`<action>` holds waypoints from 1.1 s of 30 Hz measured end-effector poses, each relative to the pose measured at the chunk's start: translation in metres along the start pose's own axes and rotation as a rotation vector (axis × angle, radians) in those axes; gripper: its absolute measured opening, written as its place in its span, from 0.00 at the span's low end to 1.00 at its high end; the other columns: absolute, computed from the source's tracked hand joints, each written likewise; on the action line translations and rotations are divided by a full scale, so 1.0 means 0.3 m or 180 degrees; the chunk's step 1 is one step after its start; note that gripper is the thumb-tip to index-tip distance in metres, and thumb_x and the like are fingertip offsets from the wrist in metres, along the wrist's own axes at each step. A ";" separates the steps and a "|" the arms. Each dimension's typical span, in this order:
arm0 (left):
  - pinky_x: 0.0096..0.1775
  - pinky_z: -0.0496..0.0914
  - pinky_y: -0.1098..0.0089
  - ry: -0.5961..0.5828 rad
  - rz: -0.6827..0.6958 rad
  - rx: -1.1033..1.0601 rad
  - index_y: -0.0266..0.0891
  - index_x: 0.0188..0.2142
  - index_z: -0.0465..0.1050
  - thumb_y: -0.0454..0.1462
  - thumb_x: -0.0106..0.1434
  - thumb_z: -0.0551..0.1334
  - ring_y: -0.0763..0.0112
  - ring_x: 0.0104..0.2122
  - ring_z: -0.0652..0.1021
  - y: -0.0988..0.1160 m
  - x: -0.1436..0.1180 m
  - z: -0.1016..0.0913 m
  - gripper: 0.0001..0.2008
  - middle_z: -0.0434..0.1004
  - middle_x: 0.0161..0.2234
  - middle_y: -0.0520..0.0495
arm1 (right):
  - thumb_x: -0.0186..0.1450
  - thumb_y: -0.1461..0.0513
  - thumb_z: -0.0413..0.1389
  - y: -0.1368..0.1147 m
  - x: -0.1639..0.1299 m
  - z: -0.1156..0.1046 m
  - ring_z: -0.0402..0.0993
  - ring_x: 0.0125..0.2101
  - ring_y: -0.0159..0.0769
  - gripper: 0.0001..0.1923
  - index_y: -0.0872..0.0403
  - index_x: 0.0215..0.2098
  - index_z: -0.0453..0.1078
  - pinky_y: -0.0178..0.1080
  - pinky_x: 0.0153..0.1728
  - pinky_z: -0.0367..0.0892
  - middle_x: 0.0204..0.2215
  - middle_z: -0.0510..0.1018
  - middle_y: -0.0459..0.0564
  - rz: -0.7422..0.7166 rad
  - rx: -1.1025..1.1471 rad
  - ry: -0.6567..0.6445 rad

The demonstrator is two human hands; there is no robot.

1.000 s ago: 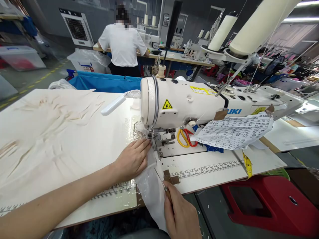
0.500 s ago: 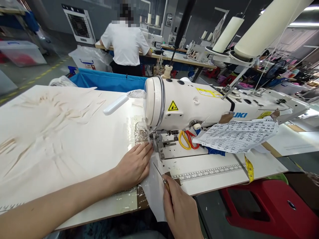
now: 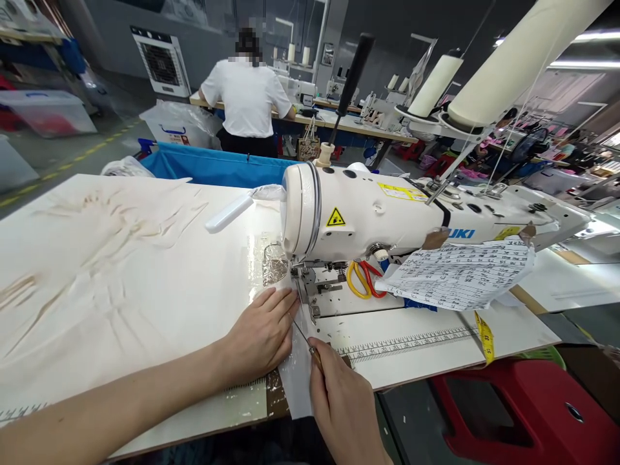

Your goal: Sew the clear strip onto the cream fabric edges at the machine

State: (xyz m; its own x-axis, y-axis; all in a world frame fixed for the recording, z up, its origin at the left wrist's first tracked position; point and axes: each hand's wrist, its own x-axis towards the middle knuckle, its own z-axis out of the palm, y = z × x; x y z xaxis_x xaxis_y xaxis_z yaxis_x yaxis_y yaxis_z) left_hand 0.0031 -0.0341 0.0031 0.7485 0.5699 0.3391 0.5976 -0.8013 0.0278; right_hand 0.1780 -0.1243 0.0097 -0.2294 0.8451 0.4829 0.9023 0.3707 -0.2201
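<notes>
Left hand [image 3: 261, 332] lay flat and open on the white fabric [image 3: 296, 381] at the presser foot [image 3: 301, 284], right hand [image 3: 339, 403] clamped on the awl [image 3: 304, 340]; most fabric unfed.

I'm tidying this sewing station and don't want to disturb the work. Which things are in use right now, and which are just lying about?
In use:
- left hand, flat on the white fabric
- right hand, grip on a thin pointed tool
- sewing machine

Lying about:
- scissors
- printed sheet
- yellow tape measure
- red stool
</notes>
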 end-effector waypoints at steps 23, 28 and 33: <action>0.59 0.63 0.56 0.0057 -0.0299 0.0378 0.31 0.55 0.72 0.27 0.68 0.52 0.55 0.59 0.67 -0.092 0.040 0.005 0.18 0.72 0.56 0.37 | 0.69 0.70 0.41 -0.019 0.044 0.055 0.84 0.31 0.39 0.19 0.62 0.49 0.70 0.35 0.26 0.72 0.35 0.85 0.55 0.0375 0.0416 -0.0157; 0.62 0.62 0.54 0.0051 -0.0092 0.0050 0.27 0.56 0.72 0.35 0.70 0.51 0.53 0.60 0.68 -0.040 0.024 0.005 0.20 0.72 0.57 0.35 | 0.69 0.70 0.39 -0.026 0.042 0.042 0.84 0.30 0.40 0.19 0.62 0.47 0.71 0.36 0.25 0.73 0.34 0.85 0.56 0.0324 0.0380 -0.0082; 0.63 0.60 0.52 0.0064 -0.0121 0.0049 0.25 0.56 0.70 0.38 0.70 0.51 0.52 0.61 0.67 -0.018 0.015 0.019 0.22 0.71 0.58 0.34 | 0.70 0.68 0.41 -0.017 0.025 0.018 0.84 0.30 0.40 0.18 0.61 0.47 0.72 0.35 0.25 0.74 0.35 0.85 0.55 0.0342 0.0570 -0.0040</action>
State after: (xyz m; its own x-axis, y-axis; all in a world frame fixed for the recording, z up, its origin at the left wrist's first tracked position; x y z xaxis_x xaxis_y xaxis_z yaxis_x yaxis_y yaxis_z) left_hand 0.0050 -0.0262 -0.0007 0.7194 0.5959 0.3569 0.6299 -0.7762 0.0265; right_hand 0.1698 -0.1177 0.0098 -0.1408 0.8878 0.4382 0.8428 0.3397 -0.4174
